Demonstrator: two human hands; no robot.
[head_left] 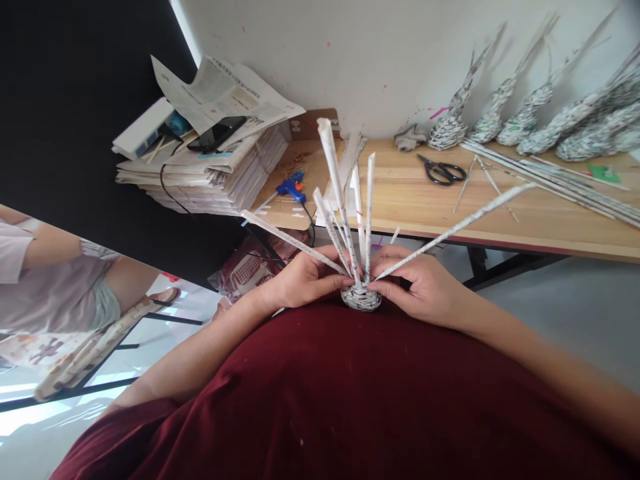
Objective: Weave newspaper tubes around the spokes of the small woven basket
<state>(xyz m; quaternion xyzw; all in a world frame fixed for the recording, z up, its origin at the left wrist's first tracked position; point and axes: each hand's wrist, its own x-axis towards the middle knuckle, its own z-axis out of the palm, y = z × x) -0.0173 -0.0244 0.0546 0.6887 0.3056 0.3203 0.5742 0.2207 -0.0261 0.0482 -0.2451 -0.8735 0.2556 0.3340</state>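
Close against my dark red shirt I hold a small woven base of rolled newspaper [361, 298], round and flat, with several long paper tubes [340, 193] fanning up and outward from it. My left hand [305, 277] grips the left side of the base, fingers pinched on the tubes there. My right hand [425, 287] closes on the right side, thumb and fingers pressing a tube that sticks out far to the right.
A wooden table [420, 200] ahead carries black scissors [445, 172], a blue glue gun [293, 187], loose paper tubes [560, 177] and several finished woven cones [500, 113] along the white wall. A newspaper stack [210, 170] with a phone sits left. Another person [60, 280] sits at far left.
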